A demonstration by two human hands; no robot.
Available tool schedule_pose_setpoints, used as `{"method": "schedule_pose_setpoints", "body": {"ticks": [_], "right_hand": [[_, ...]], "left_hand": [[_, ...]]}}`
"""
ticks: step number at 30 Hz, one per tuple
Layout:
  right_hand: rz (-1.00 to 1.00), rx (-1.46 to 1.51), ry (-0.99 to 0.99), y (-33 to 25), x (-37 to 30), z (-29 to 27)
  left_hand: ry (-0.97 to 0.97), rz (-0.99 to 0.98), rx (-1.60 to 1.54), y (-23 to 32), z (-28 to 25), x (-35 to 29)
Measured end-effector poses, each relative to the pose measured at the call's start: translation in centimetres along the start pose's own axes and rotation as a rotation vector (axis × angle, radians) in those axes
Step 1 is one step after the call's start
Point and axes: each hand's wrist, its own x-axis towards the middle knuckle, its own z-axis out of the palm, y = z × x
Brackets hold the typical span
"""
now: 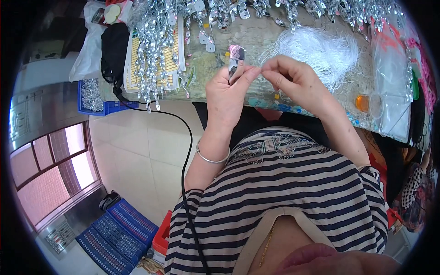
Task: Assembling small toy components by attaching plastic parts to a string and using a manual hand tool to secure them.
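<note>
Just beyond the table's near edge, my left hand (228, 96) and my right hand (300, 85) meet fingertip to fingertip. Both are closed in a pinch, thumb against finger. What lies between the tips is too fine to make out. A small flat piece patterned in pink, white and dark (236, 54) sticks up at the fingers of my left hand; whether it is held or wrapped around a finger I cannot tell. Behind my right hand spreads a loose heap of white thread (318, 52).
Strands of silvery, shiny pieces (151, 50) hang over a yellow-striped sheet (133, 68) and line the table's far edge. An amber-coloured cup (362, 103) lies at the near right. A blue bin (110, 108) of silvery bits sits at the left. A black cable (190, 137) crosses my left arm.
</note>
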Motion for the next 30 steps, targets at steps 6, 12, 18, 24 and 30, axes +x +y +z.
{"method": "schedule_pose_setpoints", "body": {"ticks": [6, 12, 18, 24, 30], "right_hand": [[-0.644, -0.569, 0.381, -0.6, 0.4, -1.0], [-0.319, -0.028, 0.265, -1.7, 0.0, -0.2], [-0.148, 0.070, 0.192, -2.2, -0.1, 0.4], [-0.114, 0.014, 0.189, -2.0, 0.1, 0.5], [-0.094, 0.107, 0.201, -2.0, -0.1, 0.6]], "left_hand": [[-0.111, -0.182, -0.057, 1.5, -0.7, 0.2], [-0.276, -0.182, -0.169, 1.3, -0.9, 0.1], [-0.233, -0.095, -0.128, 1.5, -0.5, -0.4], [-0.236, -0.049, -0.057, 1.6, -0.6, -0.8], [-0.215, -0.001, 0.013, 1.2, -0.9, -1.0]]}}
